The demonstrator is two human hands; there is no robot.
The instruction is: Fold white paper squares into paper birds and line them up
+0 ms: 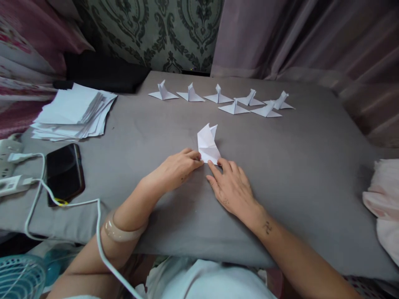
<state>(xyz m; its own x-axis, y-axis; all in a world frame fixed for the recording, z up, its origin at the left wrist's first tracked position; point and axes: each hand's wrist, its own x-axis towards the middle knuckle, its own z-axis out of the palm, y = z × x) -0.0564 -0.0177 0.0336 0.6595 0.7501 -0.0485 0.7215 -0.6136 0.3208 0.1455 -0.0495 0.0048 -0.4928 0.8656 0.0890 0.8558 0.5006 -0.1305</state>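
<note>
A partly folded sheet of white paper (207, 143) lies on the grey-covered table, creased across its middle, with two points at its far end. My left hand (182, 166) has its fingers closed at the paper's near left corner, the thumb and fingertips pinching the edge. On the near right side, my right hand (232, 182) rests with fingers stretched out, its fingertips touching the paper's near edge. Farther back stand several folded paper birds (218, 95) in two uneven rows, each with a raised neck and flat spread wings.
A stack of white paper sheets (70, 110) sits at the left, in front of a black cloth (102, 68). Nearer lie a phone (64, 172) and a white cable (99, 232) running past my left arm. A blue fan (21, 276) stands at lower left; pale fabric (385, 203) is at right.
</note>
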